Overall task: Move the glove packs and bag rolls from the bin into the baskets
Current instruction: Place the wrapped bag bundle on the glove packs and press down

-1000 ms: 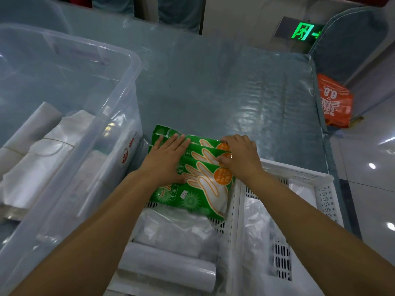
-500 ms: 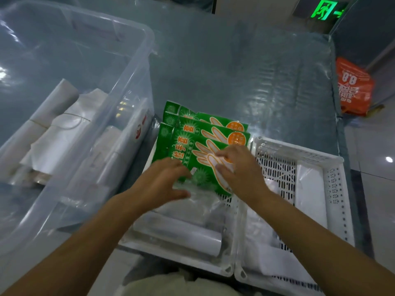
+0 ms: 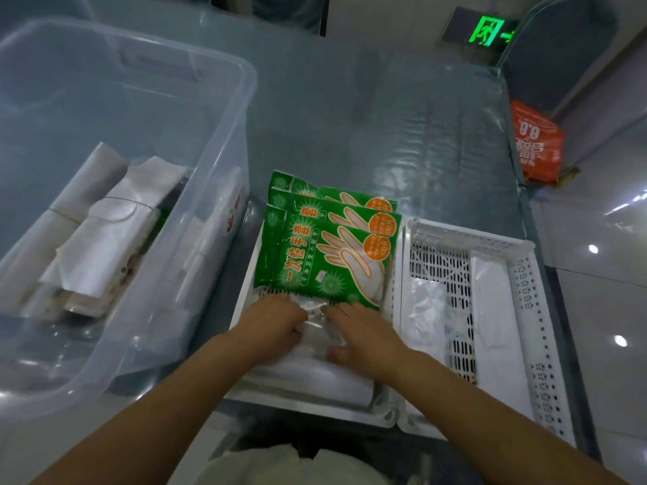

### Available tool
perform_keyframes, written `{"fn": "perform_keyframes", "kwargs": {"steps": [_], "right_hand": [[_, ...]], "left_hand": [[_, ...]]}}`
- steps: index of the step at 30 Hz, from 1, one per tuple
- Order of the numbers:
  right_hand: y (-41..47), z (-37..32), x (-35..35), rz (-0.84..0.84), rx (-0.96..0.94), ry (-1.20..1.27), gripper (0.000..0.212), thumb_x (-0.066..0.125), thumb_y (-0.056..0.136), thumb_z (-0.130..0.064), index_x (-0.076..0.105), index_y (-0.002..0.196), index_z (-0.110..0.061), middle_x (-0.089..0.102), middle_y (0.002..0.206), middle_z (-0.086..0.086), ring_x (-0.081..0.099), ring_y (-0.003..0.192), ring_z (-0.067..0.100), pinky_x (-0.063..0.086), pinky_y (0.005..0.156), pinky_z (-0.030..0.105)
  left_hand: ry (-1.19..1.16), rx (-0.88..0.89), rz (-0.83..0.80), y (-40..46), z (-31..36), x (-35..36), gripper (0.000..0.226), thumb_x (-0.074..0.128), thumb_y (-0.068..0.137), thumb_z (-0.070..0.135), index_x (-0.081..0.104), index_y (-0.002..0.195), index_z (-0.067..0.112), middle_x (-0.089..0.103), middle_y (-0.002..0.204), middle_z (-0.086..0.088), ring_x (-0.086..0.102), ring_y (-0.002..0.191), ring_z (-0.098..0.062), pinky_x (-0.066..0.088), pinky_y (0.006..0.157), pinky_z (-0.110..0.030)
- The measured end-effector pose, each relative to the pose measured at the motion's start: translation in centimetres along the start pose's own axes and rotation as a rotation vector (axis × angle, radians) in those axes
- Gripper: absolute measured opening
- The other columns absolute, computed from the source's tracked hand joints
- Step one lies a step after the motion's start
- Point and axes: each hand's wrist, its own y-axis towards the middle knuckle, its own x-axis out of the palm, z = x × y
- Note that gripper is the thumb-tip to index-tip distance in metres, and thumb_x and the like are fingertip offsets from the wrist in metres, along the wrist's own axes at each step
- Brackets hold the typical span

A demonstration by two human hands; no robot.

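Several green glove packs [image 3: 329,250] lie stacked and fanned in the far half of the left white basket [image 3: 245,285]. Below them, my left hand [image 3: 269,327] and my right hand [image 3: 364,337] both grip a clear plastic bag pack [image 3: 320,330] in the near half of that basket, above a white bag roll [image 3: 315,379]. The right white basket [image 3: 525,309] holds white bag packs [image 3: 490,309]. The big clear bin [image 3: 175,239] at the left holds white bag rolls and bundles [image 3: 101,239].
Everything stands on a table covered in shiny blue-grey plastic [image 3: 385,134]. An orange bag [image 3: 535,141] hangs off the table's right side, above a glossy floor. A green exit sign [image 3: 488,31] glows at the back.
Both hands came off the green glove packs and moved nearer to me, closing on the clear plastic pack in the near half of the left basket. The view tilted down.
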Motion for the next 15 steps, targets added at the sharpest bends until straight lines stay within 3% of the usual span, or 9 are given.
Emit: {"fn": "perform_keyframes", "kwargs": {"steps": [4, 7, 11, 13, 15], "right_hand": [[0.6, -1.0, -0.6, -0.04, 0.028, -0.096, 0.063, 0.063, 0.076, -0.038, 0.043, 0.132, -0.017, 0.054, 0.116, 0.007, 0.049, 0.104, 0.027, 0.037, 0.082, 0.037], [1.1, -1.8, -1.5, -0.027, 0.034, -0.11, 0.03, 0.06, 0.081, -0.035, 0.063, 0.099, -0.011, 0.065, 0.098, 0.012, 0.058, 0.091, 0.031, 0.033, 0.071, 0.033], [1.3, -1.8, -3.5, 0.055, 0.152, 0.007, 0.024, 0.059, 0.083, -0.034, 0.061, 0.076, -0.011, 0.066, 0.082, 0.013, 0.06, 0.077, 0.032, 0.033, 0.06, 0.028], [1.1, -1.3, -5.2, 0.116, 0.221, 0.048, 0.025, 0.061, 0.082, -0.034, 0.059, 0.073, -0.011, 0.064, 0.079, 0.012, 0.059, 0.076, 0.031, 0.032, 0.059, 0.027], [1.0, -0.9, -7.1, 0.137, 0.273, 0.067, 0.025, 0.06, 0.082, -0.036, 0.058, 0.074, -0.012, 0.061, 0.078, 0.01, 0.056, 0.075, 0.028, 0.032, 0.058, 0.027]], "left_hand": [[-0.152, 0.022, 0.029, -0.6, -0.1, -0.2, 0.011, 0.047, 0.086, 0.015, 0.055, 0.094, 0.015, 0.064, 0.1, -0.01, 0.058, 0.09, -0.028, 0.031, 0.061, -0.029], [-0.129, 0.069, 0.059, -1.0, -0.2, -1.0, 0.015, 0.044, 0.088, 0.014, 0.051, 0.1, 0.011, 0.064, 0.098, -0.014, 0.059, 0.09, -0.032, 0.029, 0.06, -0.03], [-0.176, 0.011, 0.311, -1.4, -0.2, -3.4, 0.013, 0.056, 0.083, 0.022, 0.055, 0.095, 0.02, 0.067, 0.093, -0.006, 0.061, 0.087, -0.029, 0.035, 0.059, -0.03], [-0.229, 0.005, 0.487, -1.5, -0.3, -4.4, 0.041, 0.071, 0.073, 0.025, 0.057, 0.111, 0.021, 0.066, 0.107, -0.004, 0.06, 0.098, -0.027, 0.046, 0.076, -0.034], [-0.286, -0.046, 0.623, -1.8, -0.3, -5.3, 0.072, 0.077, 0.065, 0.026, 0.046, 0.128, 0.016, 0.057, 0.124, -0.008, 0.05, 0.114, -0.03, 0.039, 0.097, -0.044]]}}
